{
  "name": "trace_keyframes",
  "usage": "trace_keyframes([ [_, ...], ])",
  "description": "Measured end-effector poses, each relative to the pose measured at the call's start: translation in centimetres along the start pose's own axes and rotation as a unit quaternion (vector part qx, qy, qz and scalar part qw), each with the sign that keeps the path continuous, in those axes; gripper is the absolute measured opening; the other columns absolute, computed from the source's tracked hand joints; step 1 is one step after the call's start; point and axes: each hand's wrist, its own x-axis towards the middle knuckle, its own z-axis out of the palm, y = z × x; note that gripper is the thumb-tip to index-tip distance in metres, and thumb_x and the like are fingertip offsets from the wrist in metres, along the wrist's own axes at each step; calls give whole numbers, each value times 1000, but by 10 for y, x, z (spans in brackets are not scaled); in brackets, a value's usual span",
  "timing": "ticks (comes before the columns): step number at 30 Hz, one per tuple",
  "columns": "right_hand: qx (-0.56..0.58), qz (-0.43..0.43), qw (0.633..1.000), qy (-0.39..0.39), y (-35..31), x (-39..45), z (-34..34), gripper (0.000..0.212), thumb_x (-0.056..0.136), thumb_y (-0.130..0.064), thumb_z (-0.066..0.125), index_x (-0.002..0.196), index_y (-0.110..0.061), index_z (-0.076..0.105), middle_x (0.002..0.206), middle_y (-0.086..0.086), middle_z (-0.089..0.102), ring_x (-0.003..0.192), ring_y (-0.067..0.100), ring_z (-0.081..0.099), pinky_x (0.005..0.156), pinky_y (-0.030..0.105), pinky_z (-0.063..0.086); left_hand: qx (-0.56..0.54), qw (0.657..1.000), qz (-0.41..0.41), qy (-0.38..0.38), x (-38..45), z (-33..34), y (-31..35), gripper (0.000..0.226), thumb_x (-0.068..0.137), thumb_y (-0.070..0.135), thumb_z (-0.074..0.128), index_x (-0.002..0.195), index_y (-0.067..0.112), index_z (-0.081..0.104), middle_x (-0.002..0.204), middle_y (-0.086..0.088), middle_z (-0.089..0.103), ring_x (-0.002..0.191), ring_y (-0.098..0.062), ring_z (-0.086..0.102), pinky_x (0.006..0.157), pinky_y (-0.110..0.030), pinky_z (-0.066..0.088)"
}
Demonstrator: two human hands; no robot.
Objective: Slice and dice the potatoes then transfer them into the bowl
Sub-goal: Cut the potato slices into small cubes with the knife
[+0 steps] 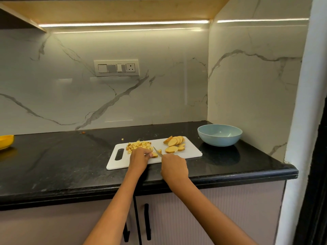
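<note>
My left hand (139, 157) pinches a yellow potato slice (155, 154) on the white plastic cutting board (192, 152), while my right hand (174, 167) grips the small steel knife (157, 151). With my fingertips so near the blade, a slip could nick them, or flick dice onto the black counter (62, 156) instead of the pale blue bowl (219, 135).

Two bare forearms and hands of one person, seen from above by a head-worn camera.

Both arms enter from the bottom edge of the view and narrow toward the wrists. The left hand (138, 159) and the right hand (174, 167) are uncovered: no gloves show. The forearms are bare along their whole visible length, with no sleeve or cuff reaching into view. The wrists are slim, and the backs of both hands face the camera, smooth and unmarked. The fingers are mostly hidden from this angle, so nails cannot be made out.
</note>
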Motion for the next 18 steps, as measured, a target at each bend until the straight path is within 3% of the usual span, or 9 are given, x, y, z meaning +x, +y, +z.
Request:
trace_keyframes([
  [2, 21, 8, 1000, 5, 2, -2, 0, 24, 97, -12, 45, 118, -6, 54, 113, 10, 59, 100, 23, 61, 80, 30, 46, -6, 999, -14, 33, 1, -1, -1, 23, 89, 2, 56, 110, 0, 65, 116, -14, 64, 113, -25, 57, 91, -24, 38],
  [6, 38, 4, 999, 4, 0, -5, 2, 27, 96, -13, 47, 122, -6, 52, 117, 10, 58, 105, 23, 58, 83, 30, 45, -24, 997, -27, 67, 0, -1, -4, 20, 86, 0, 60, 104, 1, 69, 110, -15, 68, 106, -25, 60, 88, -23, 39],
  [11, 33, -5, 999, 2, -3, -2, 4, 29, 97, -14, 47, 125, -7, 51, 121, 10, 57, 107, 23, 58, 86, 31, 44, -29, 999, -15, 35, -1, 0, -4, 15, 80, 9, 69, 94, 5, 73, 98, -10, 71, 90, -16, 62, 76, -20, 40],
  [18, 34, -13, 999, -12, 4, 7, -3, 27, 95, -15, 47, 122, -8, 51, 118, 10, 57, 105, 24, 58, 81, 29, 42, 7, 1000, 1, 10, 1, -1, -4, 13, 83, 12, 66, 93, 8, 74, 97, -6, 72, 86, -12, 59, 70, -20, 38],
])
